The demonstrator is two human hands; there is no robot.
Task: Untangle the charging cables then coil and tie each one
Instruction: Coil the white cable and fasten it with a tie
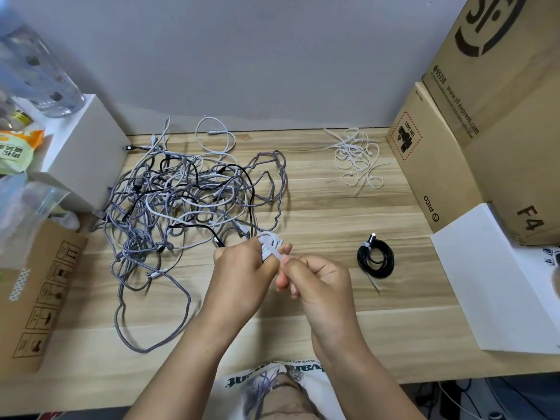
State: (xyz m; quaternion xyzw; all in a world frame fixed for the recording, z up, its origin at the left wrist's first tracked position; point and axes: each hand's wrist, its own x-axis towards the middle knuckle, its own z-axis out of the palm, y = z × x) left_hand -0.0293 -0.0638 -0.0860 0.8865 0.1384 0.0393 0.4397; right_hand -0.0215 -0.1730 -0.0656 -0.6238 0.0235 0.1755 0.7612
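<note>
Hands meet over the middle of the counter [318,213] as I watch from the head camera. My left hand [242,274] grips a small coil of white cable [269,244], fingers curled round the loops. My right hand [318,283] pinches the tail of a white zip tie [277,255] that crosses the coil, thumb and fingers closed on it; whether the tie is drawn tight I cannot tell.

Left of the hands, a large tangle of cables [188,201] sprawls across the wood: grey braided, white and black leads looped through one another, with one grey braided loop trailing toward the near edge. A loose white cable [216,136] lies curled at the back of the tangle, near the wall.

Right of the hands, well apart from the tangle, a black cable [375,259] lies coiled flat and bound with a tie near its plug, the tie's thin tail pointing toward the near edge. Farther back on the right, a heap of white zip ties [357,159] rests near the cardboard boxes [485,131]. A white box [500,277] sits at the right edge in front of them. Another white box [88,147] and a clear bottle [39,71] stand at the left.
</note>
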